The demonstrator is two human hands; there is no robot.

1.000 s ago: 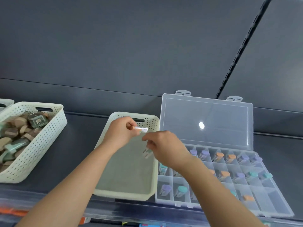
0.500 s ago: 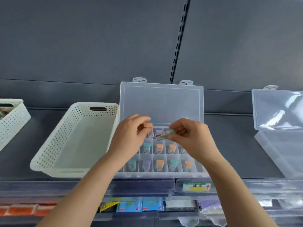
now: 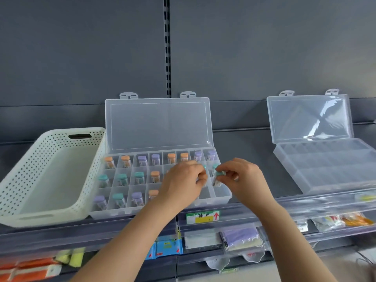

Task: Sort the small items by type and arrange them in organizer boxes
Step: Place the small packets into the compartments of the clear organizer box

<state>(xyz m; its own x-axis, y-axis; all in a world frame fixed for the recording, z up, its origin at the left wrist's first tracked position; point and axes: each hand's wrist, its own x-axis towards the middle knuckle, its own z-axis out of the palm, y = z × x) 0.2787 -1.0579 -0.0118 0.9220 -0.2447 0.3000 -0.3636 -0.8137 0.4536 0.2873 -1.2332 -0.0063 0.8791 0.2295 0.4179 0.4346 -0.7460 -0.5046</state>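
Nearly upright teal-capped vial (image 3: 217,180), cap uppermost.

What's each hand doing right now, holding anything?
Left hand: fingers curled; cannot tell whether it holds anything.
Right hand: pinching a green-capped vial.
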